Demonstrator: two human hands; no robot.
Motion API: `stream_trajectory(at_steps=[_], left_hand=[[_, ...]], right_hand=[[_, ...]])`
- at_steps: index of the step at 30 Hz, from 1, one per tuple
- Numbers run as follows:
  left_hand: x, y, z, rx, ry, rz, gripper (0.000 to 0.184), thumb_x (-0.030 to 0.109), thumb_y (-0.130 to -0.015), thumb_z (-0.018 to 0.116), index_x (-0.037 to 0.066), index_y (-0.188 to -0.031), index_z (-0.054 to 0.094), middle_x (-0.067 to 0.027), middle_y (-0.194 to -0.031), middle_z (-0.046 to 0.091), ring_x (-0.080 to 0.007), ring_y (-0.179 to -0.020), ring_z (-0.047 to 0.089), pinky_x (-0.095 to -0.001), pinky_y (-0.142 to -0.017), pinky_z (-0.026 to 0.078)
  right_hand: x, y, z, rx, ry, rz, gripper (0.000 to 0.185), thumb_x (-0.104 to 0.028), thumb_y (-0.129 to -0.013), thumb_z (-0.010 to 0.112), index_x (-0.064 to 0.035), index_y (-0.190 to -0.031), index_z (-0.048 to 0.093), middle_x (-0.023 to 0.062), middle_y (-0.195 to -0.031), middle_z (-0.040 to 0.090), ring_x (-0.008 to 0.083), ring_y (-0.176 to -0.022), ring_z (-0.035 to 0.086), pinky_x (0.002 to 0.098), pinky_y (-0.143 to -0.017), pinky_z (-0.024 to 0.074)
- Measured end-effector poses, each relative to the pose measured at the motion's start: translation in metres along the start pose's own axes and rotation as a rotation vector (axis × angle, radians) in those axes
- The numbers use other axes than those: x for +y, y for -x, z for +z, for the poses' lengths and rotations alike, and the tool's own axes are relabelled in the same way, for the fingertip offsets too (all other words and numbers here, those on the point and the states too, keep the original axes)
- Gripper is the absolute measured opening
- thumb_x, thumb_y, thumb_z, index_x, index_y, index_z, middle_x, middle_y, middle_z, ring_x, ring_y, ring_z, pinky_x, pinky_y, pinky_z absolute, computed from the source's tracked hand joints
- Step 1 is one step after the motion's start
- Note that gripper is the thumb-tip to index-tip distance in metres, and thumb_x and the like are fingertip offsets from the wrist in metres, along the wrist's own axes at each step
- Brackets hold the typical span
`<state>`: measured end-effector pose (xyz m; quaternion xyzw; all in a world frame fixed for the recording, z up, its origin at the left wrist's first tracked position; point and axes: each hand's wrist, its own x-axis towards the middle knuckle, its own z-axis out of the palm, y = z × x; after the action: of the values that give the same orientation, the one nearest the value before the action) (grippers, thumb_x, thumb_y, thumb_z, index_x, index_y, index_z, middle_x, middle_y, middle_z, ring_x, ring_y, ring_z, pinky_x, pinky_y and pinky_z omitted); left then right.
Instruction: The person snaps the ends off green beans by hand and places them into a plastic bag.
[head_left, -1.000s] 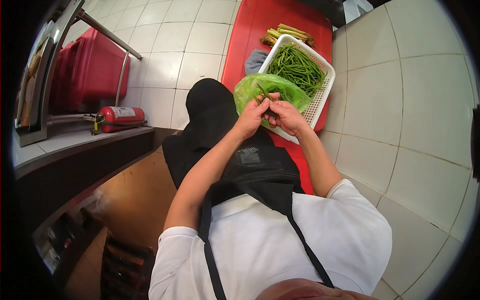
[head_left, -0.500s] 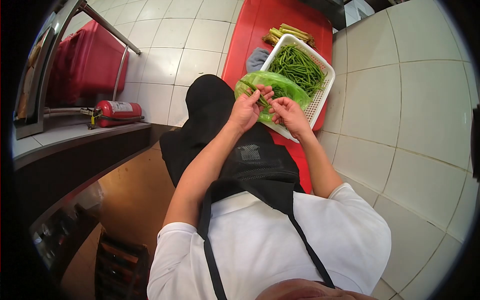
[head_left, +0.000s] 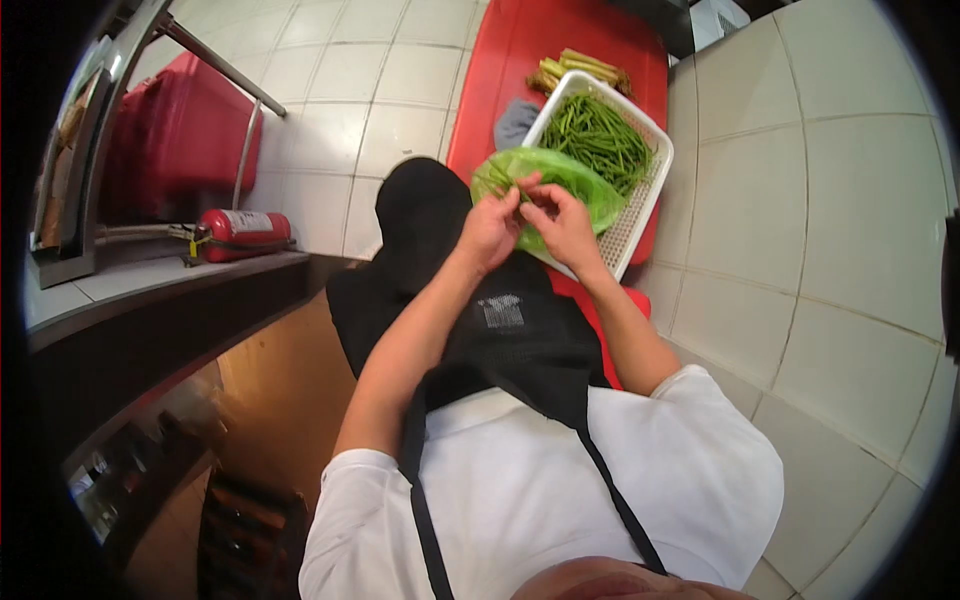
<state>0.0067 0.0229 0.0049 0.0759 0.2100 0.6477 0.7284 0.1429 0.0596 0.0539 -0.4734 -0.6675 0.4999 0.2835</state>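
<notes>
My left hand [head_left: 490, 228] is closed on green beans [head_left: 503, 180], whose ends stick out past the fingers. Close against it, my right hand [head_left: 564, 226] has its fingers pinched at the beans; what lies between those fingertips is too small to tell. Both hands are over a green plastic bag [head_left: 600, 205], which lies on the near part of a white perforated basket [head_left: 658, 172]. A heap of long green beans [head_left: 600, 140] fills the far part of the basket.
The basket rests on a red surface [head_left: 495, 70]. Beyond it lie pale stalks [head_left: 585, 68], and a grey cloth [head_left: 515, 122] sits at its left. A tiled wall [head_left: 750, 180] borders the right. At far left are a fire extinguisher [head_left: 240, 235] and a red bin [head_left: 175, 140].
My right hand has moved left and up, closer to my left hand. The fingers of both hands have shifted on the beans.
</notes>
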Motion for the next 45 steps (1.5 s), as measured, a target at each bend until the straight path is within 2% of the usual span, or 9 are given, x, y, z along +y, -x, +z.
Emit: stream_trajectory(at_steps=[3, 4, 6, 11, 14, 20, 35, 41, 45], left_hand=[[-0.002, -0.002, -0.002, 0.073, -0.013, -0.026, 0.035, 0.017, -0.102, 0.048, 0.0, -0.132, 0.055, -0.0092, -0.124, 0.061, -0.0217, -0.117, 0.056, -0.0364, -0.106, 0.041], [-0.004, -0.003, -0.006, 0.052, -0.009, -0.013, 0.035, 0.017, -0.102, 0.048, 0.0, -0.132, 0.054, -0.0095, -0.124, 0.061, -0.0217, -0.117, 0.056, -0.0365, -0.106, 0.04], [-0.006, -0.004, -0.014, -0.032, -0.046, -0.03, 0.042, 0.018, -0.102, 0.046, -0.002, -0.139, 0.048, -0.0118, -0.134, 0.055, -0.0232, -0.124, 0.051, -0.0394, -0.111, 0.036], [-0.004, -0.003, -0.004, -0.025, -0.058, -0.038, 0.035, 0.017, -0.103, 0.045, -0.001, -0.133, 0.05, -0.0111, -0.13, 0.056, -0.0221, -0.123, 0.052, -0.037, -0.11, 0.036], [-0.009, -0.002, -0.006, -0.036, -0.102, 0.013, 0.036, 0.018, -0.105, 0.045, 0.001, -0.136, 0.047, -0.01, -0.131, 0.056, -0.0202, -0.122, 0.052, -0.036, -0.109, 0.038], [-0.005, 0.002, -0.001, 0.002, -0.024, 0.026, 0.044, 0.014, -0.103, 0.048, 0.0, -0.143, 0.036, -0.0145, -0.137, 0.052, -0.0238, -0.127, 0.05, -0.0375, -0.114, 0.034], [-0.003, 0.004, 0.0, 0.028, -0.046, 0.027, 0.042, 0.012, -0.101, 0.05, -0.001, -0.14, 0.04, -0.0139, -0.132, 0.055, -0.024, -0.122, 0.053, -0.0377, -0.109, 0.038], [-0.001, 0.006, 0.018, 0.166, -0.193, 0.124, 0.033, 0.01, -0.102, 0.05, -0.001, -0.133, 0.047, -0.0139, -0.122, 0.061, -0.0216, -0.111, 0.059, -0.0336, -0.098, 0.047], [0.022, 0.007, 0.041, 0.188, -0.093, 0.259, 0.021, 0.007, -0.1, 0.052, 0.001, -0.12, 0.055, -0.011, -0.108, 0.064, -0.0193, -0.099, 0.062, -0.0319, -0.087, 0.051]], right_hand=[[-0.002, -0.007, 0.005, -0.066, 0.058, 0.011, 0.029, -0.012, -0.089, 0.066, 0.0012, -0.115, 0.064, 0.0101, -0.092, 0.069, 0.014, -0.083, 0.063, 0.0295, -0.076, 0.051], [-0.002, -0.007, 0.008, -0.043, 0.067, -0.039, 0.016, -0.011, -0.091, 0.064, 0.002, -0.101, 0.064, 0.0022, -0.08, 0.062, 0.0082, -0.076, 0.055, 0.0271, -0.069, 0.0468], [-0.006, -0.006, 0.007, -0.055, 0.113, -0.065, 0.013, -0.009, -0.092, 0.062, 0.0022, -0.098, 0.063, 0.0064, -0.08, 0.062, 0.0095, -0.075, 0.055, 0.0284, -0.069, 0.0475], [-0.011, -0.006, 0.006, 0.062, 0.15, -0.092, 0.017, -0.014, -0.087, 0.064, 0.0012, -0.094, 0.065, 0.0179, -0.086, 0.068, 0.0297, -0.076, 0.067, 0.0381, -0.071, 0.0513], [-0.009, -0.004, 0.008, 0.07, 0.265, -0.101, 0.017, -0.014, -0.085, 0.065, 0.0015, -0.094, 0.064, 0.0197, -0.089, 0.068, 0.0327, -0.079, 0.067, 0.0401, -0.073, 0.0513], [-0.016, -0.003, 0.012, 0.049, 0.307, -0.014, 0.021, -0.02, -0.086, 0.067, 0.0014, -0.088, 0.064, 0.0144, -0.071, 0.063, 0.0218, -0.061, 0.059, 0.0354, -0.059, 0.047], [0.018, -0.016, 0.005, -0.124, -0.075, 0.216, 0.017, -0.016, -0.088, 0.065, -0.0006, -0.082, 0.062, 0.0012, -0.069, 0.06, 0.0094, -0.061, 0.055, 0.0257, -0.056, 0.0426], [-0.014, -0.012, 0.002, -0.11, 0.28, 0.064, 0.015, -0.013, -0.09, 0.063, 0.0014, -0.091, 0.064, 0.0004, -0.074, 0.063, 0.0073, -0.065, 0.054, 0.0247, -0.058, 0.043], [-0.036, -0.011, 0.002, -0.077, 0.127, -0.018, 0.016, -0.014, -0.092, 0.065, 0.001, -0.089, 0.064, -0.0027, -0.073, 0.059, 0.0047, -0.066, 0.05, 0.0237, -0.058, 0.0417]])
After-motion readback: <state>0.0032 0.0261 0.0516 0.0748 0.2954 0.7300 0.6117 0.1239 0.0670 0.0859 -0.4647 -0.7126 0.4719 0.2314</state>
